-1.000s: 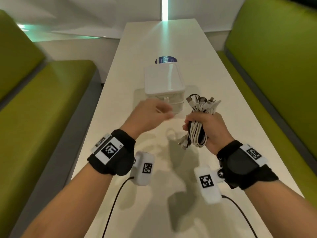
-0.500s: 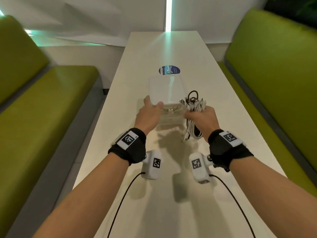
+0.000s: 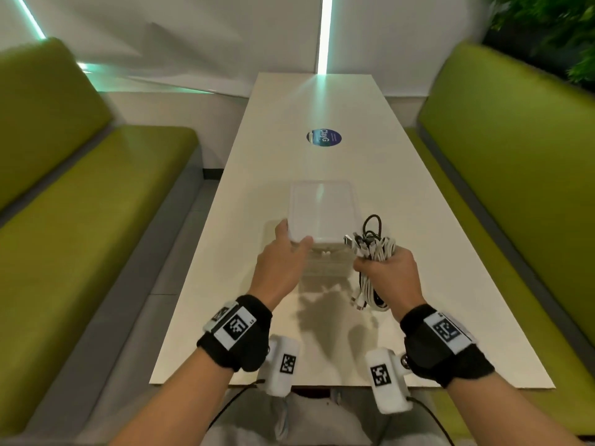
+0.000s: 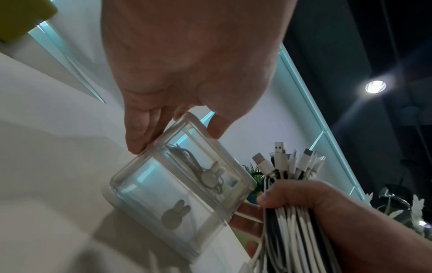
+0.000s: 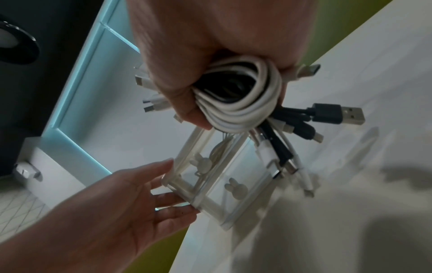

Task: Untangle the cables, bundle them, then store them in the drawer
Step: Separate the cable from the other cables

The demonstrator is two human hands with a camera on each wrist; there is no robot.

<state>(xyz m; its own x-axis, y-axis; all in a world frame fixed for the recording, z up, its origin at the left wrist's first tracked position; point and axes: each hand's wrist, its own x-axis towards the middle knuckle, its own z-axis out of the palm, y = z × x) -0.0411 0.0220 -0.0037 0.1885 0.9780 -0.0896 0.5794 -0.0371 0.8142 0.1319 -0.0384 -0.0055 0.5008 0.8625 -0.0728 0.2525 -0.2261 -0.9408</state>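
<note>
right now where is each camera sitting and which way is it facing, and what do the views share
Head: worn on the head, facing forward and down the white table; shows both forearms, left hand gripping the clear drawer box, right hand gripping the cable bundle.
Left wrist: under the left hand, facing along its fingers to the drawer box; the right hand shows too.
Right wrist: under the right hand, facing the cable bundle; the left hand shows too.
Shared: all three show both hands, box and bundle.

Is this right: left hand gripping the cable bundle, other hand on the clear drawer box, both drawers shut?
Hands are swapped. The right hand grips the cable bundle; the left hand holds the clear drawer box by its left side, seen best in the head view. Both drawers do look shut in the left wrist view.
</note>
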